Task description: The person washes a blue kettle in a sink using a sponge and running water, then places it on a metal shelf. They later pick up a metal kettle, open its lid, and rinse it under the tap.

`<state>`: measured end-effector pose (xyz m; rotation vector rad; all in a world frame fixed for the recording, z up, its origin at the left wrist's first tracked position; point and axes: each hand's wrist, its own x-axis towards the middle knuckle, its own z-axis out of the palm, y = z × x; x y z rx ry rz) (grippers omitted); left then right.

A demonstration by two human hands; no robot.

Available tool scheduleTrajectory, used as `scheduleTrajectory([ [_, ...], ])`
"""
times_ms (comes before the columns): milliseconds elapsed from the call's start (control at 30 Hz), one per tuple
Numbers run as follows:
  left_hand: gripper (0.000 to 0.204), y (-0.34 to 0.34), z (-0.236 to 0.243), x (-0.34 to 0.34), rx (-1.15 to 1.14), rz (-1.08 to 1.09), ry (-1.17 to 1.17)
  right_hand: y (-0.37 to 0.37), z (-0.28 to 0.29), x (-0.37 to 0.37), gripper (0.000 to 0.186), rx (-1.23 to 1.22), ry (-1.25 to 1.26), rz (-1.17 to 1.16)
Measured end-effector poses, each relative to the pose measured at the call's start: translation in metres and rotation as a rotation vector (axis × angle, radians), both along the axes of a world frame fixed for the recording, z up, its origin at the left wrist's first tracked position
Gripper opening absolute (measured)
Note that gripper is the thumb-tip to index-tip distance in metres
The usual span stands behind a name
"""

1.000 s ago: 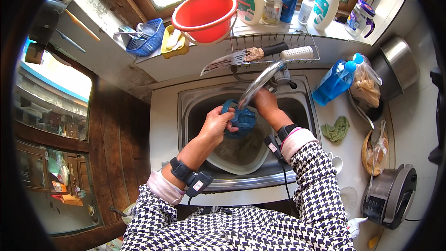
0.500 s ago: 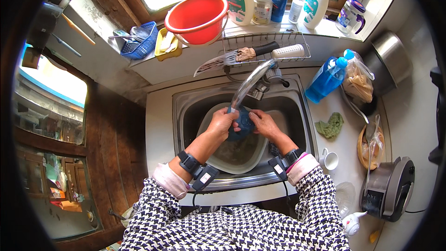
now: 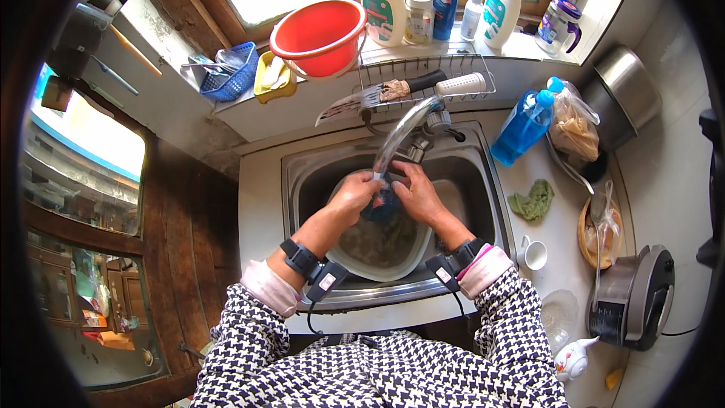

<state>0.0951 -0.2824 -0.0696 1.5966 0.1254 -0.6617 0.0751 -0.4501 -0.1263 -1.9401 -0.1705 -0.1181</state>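
Under the running tap (image 3: 400, 136), my left hand (image 3: 356, 196) is closed on a dark blue rounded item (image 3: 381, 208); its exact kind cannot be made out. My right hand (image 3: 420, 195) is at the item's right side, fingers stretched out and apart, the thumb close to the blue surface. Both hands are over a whitish basin (image 3: 384, 275) of cloudy water, which stands in the steel sink (image 3: 495, 204). Part of the blue item is hidden by my fingers and the tap.
A wire rack (image 3: 483, 83) with a knife and other utensils hangs behind the tap. Along the sill stand a red bucket (image 3: 321, 34) and several bottles. To the right are blue detergent bottles (image 3: 521, 130), a green cloth (image 3: 533, 201), a white cup (image 3: 532, 254) and a grey appliance (image 3: 630, 298).
My right hand has shifted slightly up and left, its fingers stretching out from their earlier grip on the blue item. The blue item has turned in my left hand.
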Motion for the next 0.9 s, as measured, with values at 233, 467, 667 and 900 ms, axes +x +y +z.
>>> scheduleTrajectory([
  [233, 0.015, 0.005, 0.001, 0.008, 0.028, -0.085, -0.087, 0.007, 0.014, 0.019, 0.040, -0.073, -0.032, 0.169],
  [467, 0.020, 0.010, 0.006, 0.017, 0.035, 0.006, -0.102, -0.008, -0.009, 0.012, 0.048, 0.159, 0.261, -0.018],
  [667, 0.019, 0.010, 0.008, 0.018, -0.194, 0.263, 0.033, -0.007, -0.047, -0.026, 0.063, 0.520, 0.878, -0.110],
  [900, 0.017, 0.021, 0.005, 0.019, -0.428, 0.518, 0.172, 0.010, -0.080, -0.040, 0.071, 0.896, 0.994, -0.244],
])
